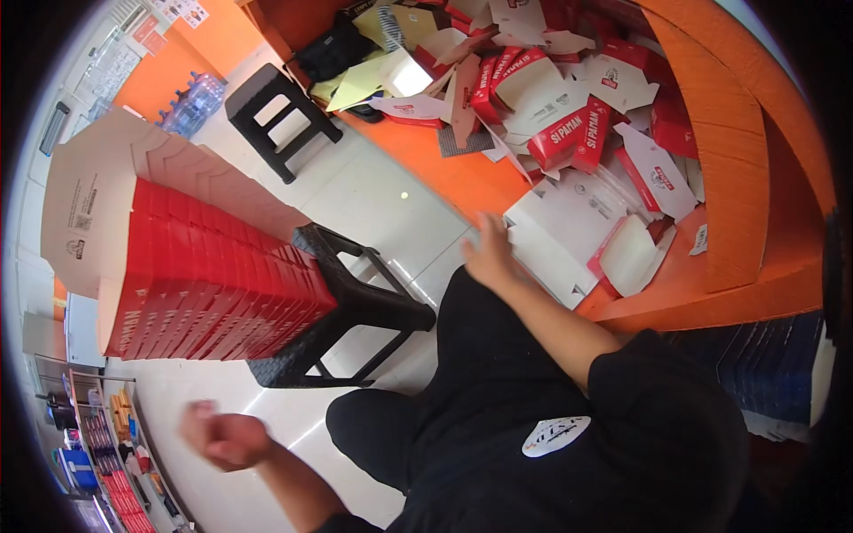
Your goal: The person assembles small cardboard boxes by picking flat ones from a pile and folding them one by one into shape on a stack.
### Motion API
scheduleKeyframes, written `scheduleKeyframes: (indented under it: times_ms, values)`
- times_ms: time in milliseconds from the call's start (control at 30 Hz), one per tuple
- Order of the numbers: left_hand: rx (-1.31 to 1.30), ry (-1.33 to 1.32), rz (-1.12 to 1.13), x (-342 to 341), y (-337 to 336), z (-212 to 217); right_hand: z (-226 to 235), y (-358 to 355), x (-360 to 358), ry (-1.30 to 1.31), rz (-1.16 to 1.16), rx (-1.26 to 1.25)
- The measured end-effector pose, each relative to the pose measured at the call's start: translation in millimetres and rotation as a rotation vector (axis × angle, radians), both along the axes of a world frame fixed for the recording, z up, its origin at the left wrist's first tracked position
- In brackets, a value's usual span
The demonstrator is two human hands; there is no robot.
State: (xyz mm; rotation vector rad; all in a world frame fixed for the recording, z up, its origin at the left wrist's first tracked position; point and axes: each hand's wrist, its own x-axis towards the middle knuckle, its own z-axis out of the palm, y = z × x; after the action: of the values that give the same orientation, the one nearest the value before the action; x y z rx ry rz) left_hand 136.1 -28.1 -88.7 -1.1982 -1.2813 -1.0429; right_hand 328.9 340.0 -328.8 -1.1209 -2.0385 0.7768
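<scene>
My right hand [490, 255] is in front of the orange table's edge, close to a flat white carton blank [555, 235]. Its fingers look stretched out and slightly blurred, with nothing seen in them; whether they touch the blank I cannot tell. Low on the left, my left hand [224, 435] hangs in the air over the floor. Motion smears its fingers, and nothing shows in it. Above it, a tall stack of nested red boxes [218, 275] with raised cream lids [89, 200] stands on a black plastic stool [378, 306].
Loose red and white folded boxes [569, 133] lie heaped on the orange table [498, 169]. A second black stool [277, 111] and blue water jugs [191, 102] stand farther back. At the lower left is a shelf rack [115, 444] with goods. Dark stacked items [755, 364] sit under the table.
</scene>
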Motion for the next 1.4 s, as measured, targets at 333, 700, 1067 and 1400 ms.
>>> scheduleKeyframes:
  times_ms: [333, 700, 1067, 1400]
  values:
    - [-0.469, -0.874, -0.09, 145, 15, -183, 46, 171, 58, 0.243, -1.004, -0.031]
    - [-0.408, -1.085, -0.14, 136, 19, -181, -28, 288, 101, 0.435, -0.809, -0.199]
    - [-0.506, -1.117, -0.172, 133, 20, -166, -11, 256, 103, 1.082, -0.215, -0.791]
    - [-0.522, -1.121, -0.156, 129, 14, -168, 0, 270, 63, 0.921, -0.485, -0.471]
